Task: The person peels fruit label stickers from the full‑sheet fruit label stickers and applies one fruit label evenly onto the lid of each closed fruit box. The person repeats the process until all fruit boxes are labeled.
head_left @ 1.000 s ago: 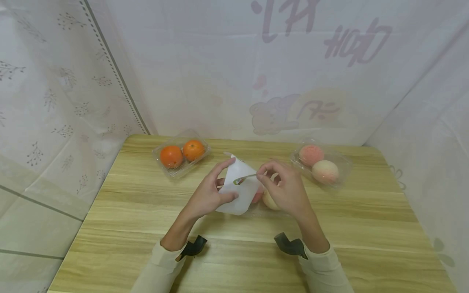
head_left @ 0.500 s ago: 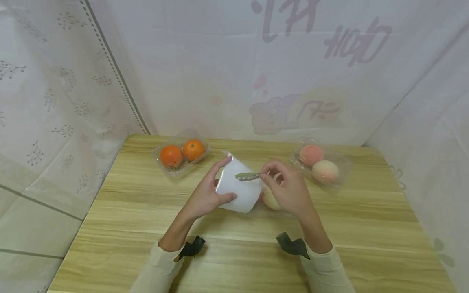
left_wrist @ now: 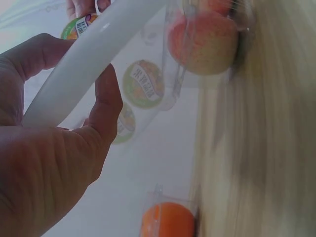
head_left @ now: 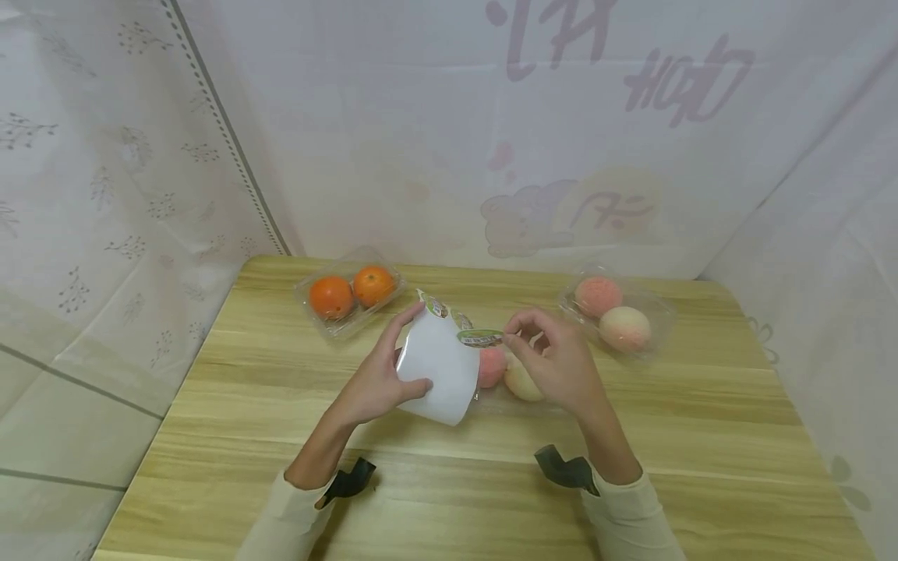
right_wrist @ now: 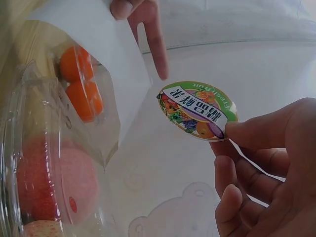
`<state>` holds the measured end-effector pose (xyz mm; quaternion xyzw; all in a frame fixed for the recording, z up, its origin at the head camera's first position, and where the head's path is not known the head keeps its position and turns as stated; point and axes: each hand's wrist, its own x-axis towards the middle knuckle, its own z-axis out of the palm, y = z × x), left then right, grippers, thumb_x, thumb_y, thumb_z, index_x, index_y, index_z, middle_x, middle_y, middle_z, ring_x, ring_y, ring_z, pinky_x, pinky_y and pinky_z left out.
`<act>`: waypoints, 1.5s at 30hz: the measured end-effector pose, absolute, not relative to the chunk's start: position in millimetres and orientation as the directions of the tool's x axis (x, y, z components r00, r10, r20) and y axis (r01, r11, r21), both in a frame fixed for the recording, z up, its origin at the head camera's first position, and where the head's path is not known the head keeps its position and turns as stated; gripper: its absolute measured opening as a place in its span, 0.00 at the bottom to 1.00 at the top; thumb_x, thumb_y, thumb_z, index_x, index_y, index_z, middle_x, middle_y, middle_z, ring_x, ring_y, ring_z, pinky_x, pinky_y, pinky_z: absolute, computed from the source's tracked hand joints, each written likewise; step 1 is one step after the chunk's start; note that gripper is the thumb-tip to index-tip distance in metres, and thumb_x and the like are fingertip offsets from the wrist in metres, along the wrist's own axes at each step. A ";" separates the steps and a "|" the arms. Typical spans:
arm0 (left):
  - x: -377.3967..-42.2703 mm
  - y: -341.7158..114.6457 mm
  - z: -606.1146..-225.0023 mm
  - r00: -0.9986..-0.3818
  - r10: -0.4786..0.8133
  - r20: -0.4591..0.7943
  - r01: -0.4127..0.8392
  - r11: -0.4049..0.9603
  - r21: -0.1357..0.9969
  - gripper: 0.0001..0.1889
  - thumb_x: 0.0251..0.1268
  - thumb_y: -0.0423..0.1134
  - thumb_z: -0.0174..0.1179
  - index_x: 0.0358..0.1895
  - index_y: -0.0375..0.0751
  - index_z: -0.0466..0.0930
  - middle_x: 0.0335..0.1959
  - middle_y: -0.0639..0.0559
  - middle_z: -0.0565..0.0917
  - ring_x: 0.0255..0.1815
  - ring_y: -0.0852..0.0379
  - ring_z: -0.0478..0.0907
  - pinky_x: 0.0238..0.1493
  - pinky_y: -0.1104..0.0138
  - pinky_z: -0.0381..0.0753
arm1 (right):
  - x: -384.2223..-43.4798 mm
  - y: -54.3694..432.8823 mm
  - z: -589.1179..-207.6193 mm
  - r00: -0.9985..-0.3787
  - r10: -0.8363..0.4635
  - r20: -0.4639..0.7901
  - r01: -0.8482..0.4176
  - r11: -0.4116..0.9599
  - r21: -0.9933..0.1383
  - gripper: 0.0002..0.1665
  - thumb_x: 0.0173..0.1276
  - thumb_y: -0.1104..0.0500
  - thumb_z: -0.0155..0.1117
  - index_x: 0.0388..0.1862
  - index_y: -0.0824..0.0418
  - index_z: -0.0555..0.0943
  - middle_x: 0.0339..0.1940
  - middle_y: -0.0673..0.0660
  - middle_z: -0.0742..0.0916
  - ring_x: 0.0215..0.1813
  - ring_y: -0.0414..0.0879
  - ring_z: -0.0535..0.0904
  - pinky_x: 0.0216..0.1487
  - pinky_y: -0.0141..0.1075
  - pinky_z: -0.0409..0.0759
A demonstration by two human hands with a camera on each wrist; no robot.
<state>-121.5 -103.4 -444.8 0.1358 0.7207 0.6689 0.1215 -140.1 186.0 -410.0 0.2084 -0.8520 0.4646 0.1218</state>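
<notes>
My left hand (head_left: 372, 386) grips a curved sheet of stickers (head_left: 440, 370), its white backing facing me, with the thumb on the near side. Through the left wrist view, printed round stickers (left_wrist: 143, 84) show on the sheet's other face. Between thumb and forefinger, my right hand (head_left: 557, 362) pinches one oval fruit sticker (right_wrist: 200, 111) by its edge. That sticker is apart from the sheet in the right wrist view and reads "Fresh fruit". Below the hands stands a clear plastic box with a pink peach (head_left: 492, 368) and a pale peach (head_left: 522, 382), partly hidden by sheet and hand.
At the back left of the wooden table (head_left: 435, 499) is a clear box (head_left: 344, 327) with two oranges (head_left: 331, 298). Another clear box (head_left: 655, 312) with two peaches (head_left: 624, 328) stands at the back right. A printed curtain (head_left: 393, 156) hangs behind the table.
The sticker has come away from the sheet in my right hand. My left hand has drawn the sheet left and slightly down, showing more of the pink peach and the sheet's printed edge.
</notes>
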 end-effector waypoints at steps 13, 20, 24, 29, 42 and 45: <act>-113.4 -130.9 -461.6 -0.957 0.290 0.011 0.055 0.144 0.988 0.56 0.54 0.18 0.67 0.89 0.44 0.56 0.89 0.43 0.51 0.68 0.31 0.71 0.54 0.48 0.86 | -137.2 190.9 -408.3 -0.892 -0.233 0.387 -0.452 0.496 -0.742 0.05 0.73 0.70 0.72 0.42 0.61 0.87 0.38 0.52 0.90 0.40 0.45 0.81 0.39 0.33 0.80; -106.4 -141.5 -473.1 -0.960 0.280 -0.026 0.027 0.184 0.982 0.55 0.54 0.17 0.69 0.89 0.39 0.56 0.90 0.40 0.48 0.72 0.31 0.69 0.62 0.48 0.80 | -138.4 192.3 -410.4 -0.886 -0.246 0.393 -0.464 0.489 -0.739 0.02 0.74 0.67 0.73 0.42 0.64 0.86 0.38 0.55 0.90 0.39 0.45 0.82 0.38 0.33 0.81; -101.0 -146.4 -478.2 -0.961 0.269 -0.063 0.005 0.246 0.969 0.56 0.52 0.19 0.70 0.88 0.37 0.56 0.89 0.38 0.52 0.73 0.34 0.67 0.67 0.46 0.74 | -139.0 192.7 -411.2 -0.888 -0.243 0.391 -0.460 0.492 -0.739 0.03 0.73 0.68 0.73 0.41 0.63 0.86 0.37 0.54 0.90 0.38 0.45 0.82 0.37 0.34 0.81; -95.8 -152.5 -483.2 -0.961 0.248 -0.120 -0.028 0.348 0.937 0.57 0.50 0.21 0.72 0.88 0.36 0.56 0.88 0.37 0.53 0.75 0.35 0.65 0.72 0.41 0.67 | -139.3 193.0 -411.3 -0.891 -0.241 0.384 -0.453 0.495 -0.741 0.02 0.73 0.68 0.73 0.42 0.64 0.86 0.38 0.53 0.90 0.39 0.45 0.82 0.37 0.35 0.81; -77.9 -175.6 -486.0 -0.966 0.232 -0.116 0.044 0.588 0.808 0.47 0.57 0.28 0.77 0.82 0.27 0.66 0.79 0.32 0.69 0.75 0.30 0.71 0.73 0.35 0.71 | -139.2 192.3 -410.2 -0.891 -0.250 0.379 -0.454 0.478 -0.752 0.02 0.73 0.68 0.72 0.42 0.65 0.86 0.39 0.54 0.90 0.39 0.46 0.82 0.38 0.35 0.81; -75.3 -180.2 -485.5 -0.966 0.200 -0.163 0.006 0.648 0.762 0.45 0.57 0.27 0.80 0.80 0.28 0.70 0.75 0.34 0.75 0.66 0.36 0.79 0.65 0.43 0.81 | -139.2 192.3 -410.1 -0.890 -0.254 0.378 -0.455 0.475 -0.753 0.02 0.74 0.67 0.72 0.43 0.65 0.86 0.38 0.53 0.90 0.39 0.46 0.82 0.38 0.35 0.81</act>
